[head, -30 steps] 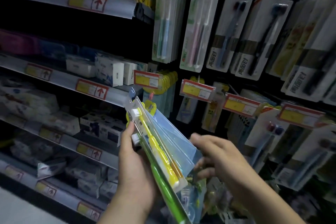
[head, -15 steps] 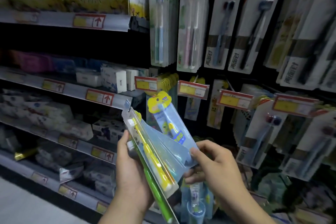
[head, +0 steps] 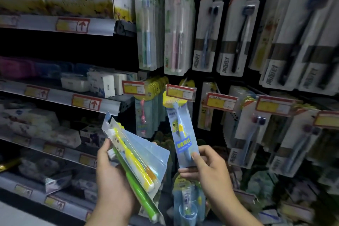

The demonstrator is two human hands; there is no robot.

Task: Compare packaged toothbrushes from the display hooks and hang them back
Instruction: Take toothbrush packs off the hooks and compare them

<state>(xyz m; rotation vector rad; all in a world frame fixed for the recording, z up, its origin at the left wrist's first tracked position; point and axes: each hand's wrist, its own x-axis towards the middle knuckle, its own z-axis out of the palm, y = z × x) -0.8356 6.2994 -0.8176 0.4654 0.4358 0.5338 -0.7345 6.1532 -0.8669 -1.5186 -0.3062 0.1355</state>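
My left hand point(head: 111, 185) grips a fan of clear blister packs point(head: 146, 156) holding a yellow toothbrush and a green one, tilted to the lower right. My right hand point(head: 207, 169) pinches the bottom of a blue children's toothbrush pack point(head: 180, 132) with a yellow header, held upright. Its top reaches the display hook behind a red and yellow price tag point(head: 180, 93). Whether the hook passes through the pack's hole is hidden by the tag.
More toothbrush packs point(head: 176, 29) hang in rows on hooks above and to the right. Shelves with boxed goods point(head: 99, 86) and price strips run along the left. A blue cup set point(head: 187, 205) hangs below my right hand.
My right hand has pulled the blue pack away from the fan in my left hand and lifted it up toward the hook and price tag. The view has tilted up.
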